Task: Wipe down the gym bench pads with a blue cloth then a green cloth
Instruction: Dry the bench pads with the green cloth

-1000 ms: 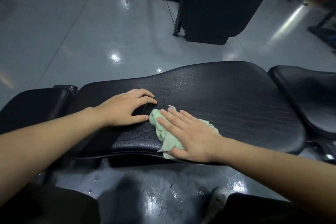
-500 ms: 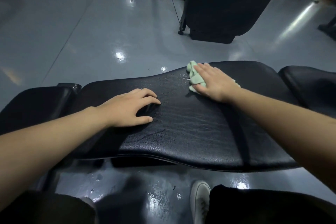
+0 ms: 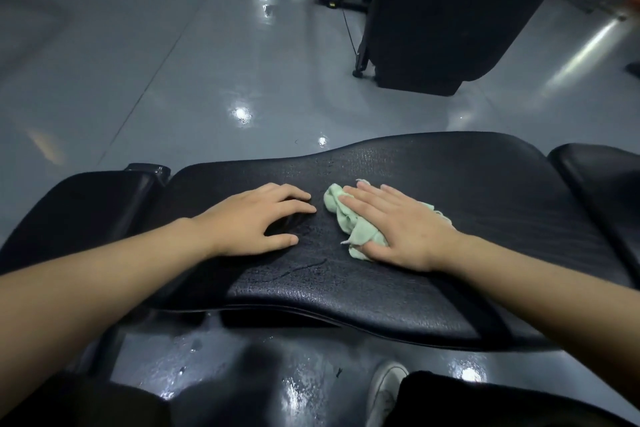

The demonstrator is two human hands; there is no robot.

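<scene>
A wide black bench pad (image 3: 467, 236) stretches across the middle of the view. A crumpled pale green cloth (image 3: 349, 222) lies on its centre, and my right hand (image 3: 401, 225) presses flat on it with straight fingers. My left hand (image 3: 256, 218) rests on the pad just left of the cloth, fingers spread and slightly bent, holding nothing. A second black pad (image 3: 602, 180) sits at the right, and another black pad (image 3: 86, 204) adjoins at the left. No blue cloth is in view.
Glossy grey floor (image 3: 173, 62) lies beyond the bench. A tall black machine (image 3: 450, 10) with a cable and curved frame stands at the back right. My white shoe (image 3: 384, 388) shows below the pad's front edge.
My right hand slid the green cloth from the pad's near edge to its far edge, then back toward the centre beside my left hand. The left hand stayed put.
</scene>
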